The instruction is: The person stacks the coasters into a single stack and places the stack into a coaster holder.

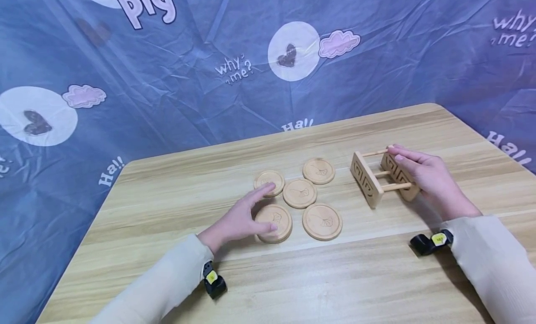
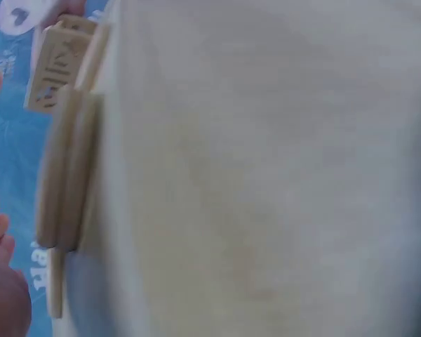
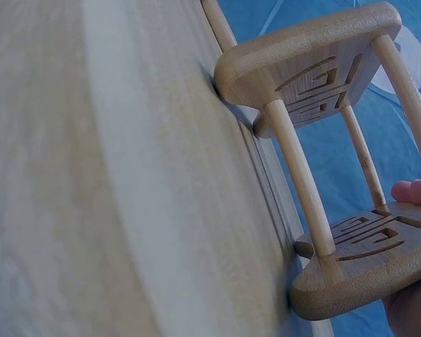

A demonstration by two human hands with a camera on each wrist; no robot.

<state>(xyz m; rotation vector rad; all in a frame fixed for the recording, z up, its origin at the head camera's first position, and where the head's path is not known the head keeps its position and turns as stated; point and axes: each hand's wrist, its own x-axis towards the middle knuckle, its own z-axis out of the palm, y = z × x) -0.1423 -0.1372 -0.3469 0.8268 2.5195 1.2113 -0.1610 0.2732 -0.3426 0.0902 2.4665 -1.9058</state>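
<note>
1. Wooden discs lay on the table, five showing in the head view: one in the middle, the others near 1, 5, 7 and 10 o'clock from it.
2. Slatted at both ends, the rack was at 3 o'clock from the middle disc, apart from the cluster.
3. Bare and spread, the left hand came in from 8 o'clock, its thumb over the 7 o'clock disc and a finger over the 10 o'clock disc. I could not tell whether either touched.
4. Pinched in the right hand was the rack's right end panel.
5. My judgement: the step in hand was reaching for a disc while steadying the rack. The next move called for closing thumb and fingers on one rim, without nudging its neighbours.
</note>
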